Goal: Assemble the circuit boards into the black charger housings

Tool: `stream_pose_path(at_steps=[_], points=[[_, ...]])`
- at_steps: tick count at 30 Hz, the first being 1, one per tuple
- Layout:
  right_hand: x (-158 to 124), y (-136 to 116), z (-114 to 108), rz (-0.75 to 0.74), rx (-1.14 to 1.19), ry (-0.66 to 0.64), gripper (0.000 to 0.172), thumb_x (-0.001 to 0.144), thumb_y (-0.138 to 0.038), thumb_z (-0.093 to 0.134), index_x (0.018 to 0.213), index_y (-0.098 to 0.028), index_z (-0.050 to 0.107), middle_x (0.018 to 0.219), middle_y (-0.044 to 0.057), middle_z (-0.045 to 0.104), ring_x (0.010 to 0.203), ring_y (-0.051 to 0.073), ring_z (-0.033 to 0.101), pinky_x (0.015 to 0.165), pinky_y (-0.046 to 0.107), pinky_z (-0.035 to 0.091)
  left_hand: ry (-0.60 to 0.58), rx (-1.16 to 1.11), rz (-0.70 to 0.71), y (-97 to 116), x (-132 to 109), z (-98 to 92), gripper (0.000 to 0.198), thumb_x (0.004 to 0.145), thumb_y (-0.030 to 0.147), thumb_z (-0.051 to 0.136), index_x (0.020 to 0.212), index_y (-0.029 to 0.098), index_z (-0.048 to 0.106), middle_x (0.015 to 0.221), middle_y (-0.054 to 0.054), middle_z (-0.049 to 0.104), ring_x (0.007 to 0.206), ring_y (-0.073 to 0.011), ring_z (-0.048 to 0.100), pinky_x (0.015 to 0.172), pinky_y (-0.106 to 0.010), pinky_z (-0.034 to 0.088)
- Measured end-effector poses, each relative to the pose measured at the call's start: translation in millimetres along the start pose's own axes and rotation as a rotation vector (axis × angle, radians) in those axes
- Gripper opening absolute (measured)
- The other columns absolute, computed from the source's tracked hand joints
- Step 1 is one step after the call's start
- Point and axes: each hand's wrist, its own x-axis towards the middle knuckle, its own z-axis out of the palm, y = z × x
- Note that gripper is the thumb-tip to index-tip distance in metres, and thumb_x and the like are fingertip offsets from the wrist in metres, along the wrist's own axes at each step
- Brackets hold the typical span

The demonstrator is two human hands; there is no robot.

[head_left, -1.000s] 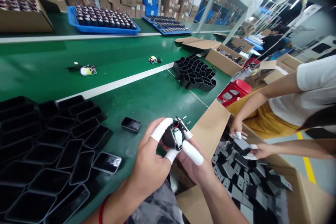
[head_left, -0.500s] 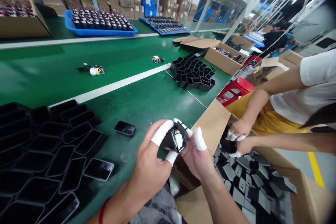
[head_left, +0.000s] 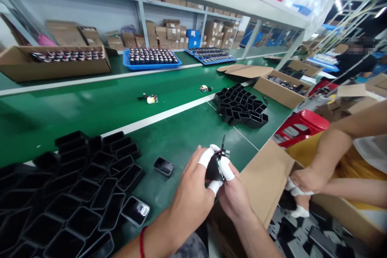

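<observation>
Between my hands is a black plastic case (head_left: pixel 212 169) with a circuit board (head_left: pixel 221 154) at its open side. My left hand (head_left: pixel 192 187) is closed round the case, white covers on its fingertips. My right hand (head_left: pixel 235 193) is closed at the board's side, its covered thumb pressed along the edge. A dark strip and small metal parts stick up above the fingers. How deep the board sits in the case is hidden. One loose black case (head_left: pixel 163 167) lies on the green table left of my hands.
Many empty black cases (head_left: pixel 83 219) crowd the left; another cluster (head_left: pixel 240 107) stands farther back. Two circuit boards (head_left: pixel 152 98) (head_left: pixel 205 88) lie on the green surface (head_left: pixel 115 109). At right, a co-worker's hands (head_left: pixel 302 193) reach into a carton (head_left: pixel 266 177) of dark parts. Blue trays (head_left: pixel 152 66) stand behind.
The view has shifted, so the table things appear farther right and lower. My hands have turned the case, and my right thumb now presses against the board's edge.
</observation>
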Motion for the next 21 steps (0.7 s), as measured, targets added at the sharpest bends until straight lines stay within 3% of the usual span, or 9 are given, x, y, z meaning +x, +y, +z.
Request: stream_pose_path(at_steps=[3, 6, 9, 11, 13, 16, 19, 21], points=[[37, -4, -26, -0.106, -0.339, 0.103, 0.058, 0.088, -0.067, 0.044, 0.11, -0.019, 0.067, 0.087, 0.007, 0.073, 0.072, 0.023, 0.066, 0.065, 0.037, 0.053, -0.213, 0.247, 0.0, 5, 17, -29.4, 0.064, 0.084, 0.02, 0.062, 0.146, 0.014, 0.046, 0.154, -0.013, 0.048, 0.153, -0.0358, 0.023, 0.123, -0.055, 0.031], [91, -11, -63, -0.131, -0.563, 0.198, 0.043, 0.094, -0.054, 0.045, 0.101, -0.017, 0.065, 0.077, 0.003, 0.066, 0.069, 0.02, 0.061, 0.065, 0.033, 0.05, -0.394, 0.547, -0.067, -6, 48, -71.8, 0.065, 0.089, 0.044, 0.062, 0.147, 0.017, 0.047, 0.156, -0.011, 0.046, 0.152, -0.0384, 0.024, 0.124, -0.053, 0.03], [137, -17, -88, -0.108, -0.82, 0.246, 0.032, 0.097, -0.045, 0.054, 0.087, -0.016, 0.062, 0.07, -0.002, 0.058, 0.062, 0.014, 0.055, 0.062, 0.029, 0.048, -0.367, 0.678, -0.156, -42, 97, -108.9, 0.06, 0.092, 0.038, 0.062, 0.144, 0.011, 0.049, 0.149, -0.019, 0.051, 0.147, -0.0415, 0.033, 0.121, -0.058, 0.029], [156, -19, -94, -0.11, -0.991, 0.252, 0.028, 0.098, -0.041, 0.058, 0.085, -0.016, 0.061, 0.074, -0.003, 0.058, 0.062, 0.012, 0.055, 0.062, 0.028, 0.048, -0.328, 0.754, -0.255, -73, 135, -125.6, 0.057, 0.092, 0.037, 0.065, 0.14, 0.011, 0.051, 0.145, -0.021, 0.052, 0.14, -0.0401, 0.043, 0.115, -0.062, 0.036], [163, -20, -95, -0.124, -1.157, 0.253, 0.024, 0.097, -0.034, 0.06, 0.081, -0.016, 0.06, 0.074, -0.003, 0.058, 0.063, 0.012, 0.054, 0.064, 0.027, 0.048, -0.273, 0.806, -0.331, -103, 171, -135.5, 0.05, 0.094, 0.037, 0.064, 0.139, 0.018, 0.052, 0.147, -0.014, 0.05, 0.136, -0.035, 0.048, 0.111, -0.062, 0.04], [159, -31, -98, -0.147, -1.39, 0.243, 0.017, 0.09, -0.015, 0.058, 0.073, -0.016, 0.061, 0.073, 0.002, 0.061, 0.062, 0.014, 0.056, 0.062, 0.028, 0.043, -0.197, 0.827, -0.368, -137, 218, -139.5, 0.051, 0.094, 0.039, 0.065, 0.139, 0.02, 0.051, 0.154, -0.013, 0.042, 0.139, -0.0361, 0.043, 0.113, -0.064, 0.036], [157, -67, -104, -0.137, -1.593, 0.235, 0.015, 0.082, -0.011, 0.057, 0.072, -0.017, 0.066, 0.066, 0.009, 0.065, 0.057, 0.022, 0.061, 0.054, 0.031, 0.037, -0.163, 0.792, -0.344, -161, 252, -135.7, 0.055, 0.094, 0.042, 0.064, 0.142, 0.021, 0.048, 0.155, -0.013, 0.04, 0.139, -0.037, 0.042, 0.112, -0.065, 0.036], [174, -103, -99, -0.141, -1.706, 0.258, 0.015, 0.084, -0.016, 0.056, 0.076, -0.016, 0.068, 0.062, 0.011, 0.066, 0.054, 0.028, 0.064, 0.051, 0.033, 0.038, -0.164, 0.751, -0.304, -174, 270, -132.3, 0.052, 0.094, 0.041, 0.064, 0.14, 0.02, 0.05, 0.151, -0.013, 0.045, 0.135, -0.0352, 0.047, 0.109, -0.062, 0.041]])
